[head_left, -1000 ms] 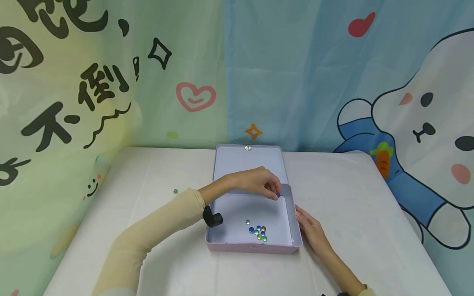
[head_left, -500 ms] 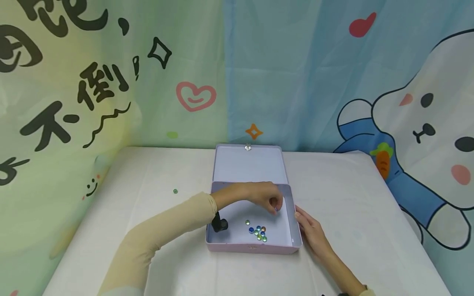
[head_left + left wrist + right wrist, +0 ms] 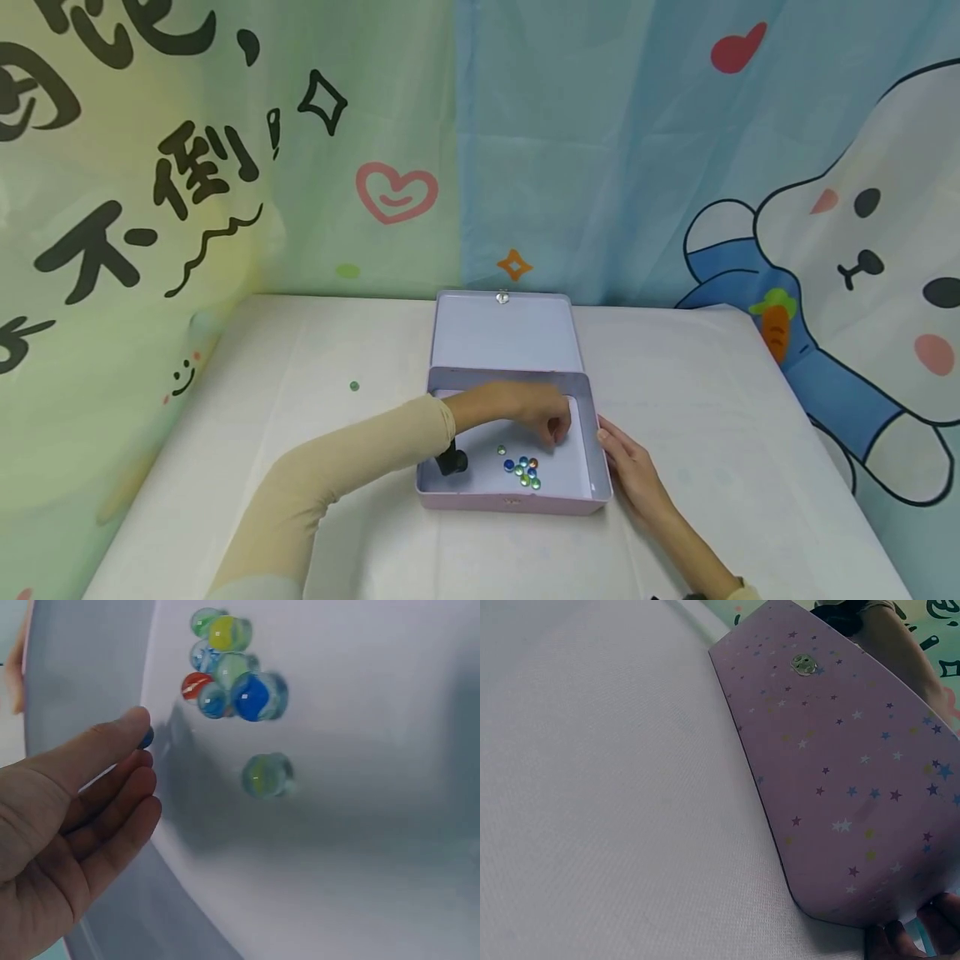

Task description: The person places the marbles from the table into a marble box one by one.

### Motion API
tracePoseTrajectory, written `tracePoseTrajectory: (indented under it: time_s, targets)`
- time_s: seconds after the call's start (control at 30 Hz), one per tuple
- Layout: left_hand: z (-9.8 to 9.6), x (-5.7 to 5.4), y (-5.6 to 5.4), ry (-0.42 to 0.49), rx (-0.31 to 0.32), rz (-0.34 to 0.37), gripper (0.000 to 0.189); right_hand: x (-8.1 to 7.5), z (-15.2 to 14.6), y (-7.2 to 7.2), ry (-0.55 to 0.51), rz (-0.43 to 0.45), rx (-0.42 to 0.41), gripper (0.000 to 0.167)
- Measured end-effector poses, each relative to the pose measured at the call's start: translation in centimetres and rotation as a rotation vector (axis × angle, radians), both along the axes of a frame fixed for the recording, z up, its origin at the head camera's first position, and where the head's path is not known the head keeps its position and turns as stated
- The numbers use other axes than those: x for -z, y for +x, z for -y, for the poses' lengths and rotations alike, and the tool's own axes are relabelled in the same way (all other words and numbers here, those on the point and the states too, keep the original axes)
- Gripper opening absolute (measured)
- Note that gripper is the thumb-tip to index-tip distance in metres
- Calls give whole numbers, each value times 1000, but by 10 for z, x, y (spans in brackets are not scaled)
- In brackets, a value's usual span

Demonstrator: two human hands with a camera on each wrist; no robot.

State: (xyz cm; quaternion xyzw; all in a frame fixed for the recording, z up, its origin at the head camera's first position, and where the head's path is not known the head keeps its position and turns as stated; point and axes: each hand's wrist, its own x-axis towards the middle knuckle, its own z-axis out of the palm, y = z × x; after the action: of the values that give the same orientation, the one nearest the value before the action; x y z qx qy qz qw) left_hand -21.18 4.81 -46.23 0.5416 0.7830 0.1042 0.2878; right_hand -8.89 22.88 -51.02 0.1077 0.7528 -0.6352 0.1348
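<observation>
My left hand [image 3: 542, 410] is inside the open lilac tin box [image 3: 513, 503], near its right wall. In the left wrist view, its thumb and forefinger pinch a dark blue marble [image 3: 148, 738], mostly covered by the thumb. Below that hand, several glass marbles [image 3: 523, 472] lie clustered on the box floor, and a single clear one with a yellow-green swirl [image 3: 262, 776] sits apart from them. My right hand [image 3: 633, 472] rests against the outside of the box's right wall, fingers fairly straight. Only its fingertips [image 3: 892, 941] show in the right wrist view, at the star-printed corner.
The box lid [image 3: 506, 333] is tipped back toward the curtain, its metal clasp [image 3: 502, 297] at the far edge. A green marble [image 3: 354, 386] lies outside the box on the white tablecloth [image 3: 337, 467], to the left. A printed curtain [image 3: 547, 167] hangs behind the table.
From beside the far right part of the box, my left hand has come down and nearer inside it, still pinching the blue marble. My right hand, the box and the other marbles stay put.
</observation>
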Motion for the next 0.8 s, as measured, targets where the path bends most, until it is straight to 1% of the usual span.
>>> tracePoseTrajectory:
  time_s: [0.1,0.23,0.4,0.57,0.67,0.73,0.8]
  targets:
    - [1,3,1,-15,-11,-1,16,0,0,0,-9,1,0,61]
    - [1,5,2,-31,-17,-20,15,0,0,0,-12,-3,-3,61]
    - [2,7,1,-38,-47,-27,13,-1,1,0,-6,-9,-3,60]
    - [3,8,1,-38,-53,-42,15,-2,2,-1,1,-16,-9,60]
    - [3,6,0,-44,-58,-55,18,-2,2,-1,4,-13,-6,61]
    - [3,3,-1,-29,-59,-70,17,-2,2,-1,4,-9,3,61]
    - [4,-2,-3,4,-59,-84,16,-1,2,-1,1,-4,9,61]
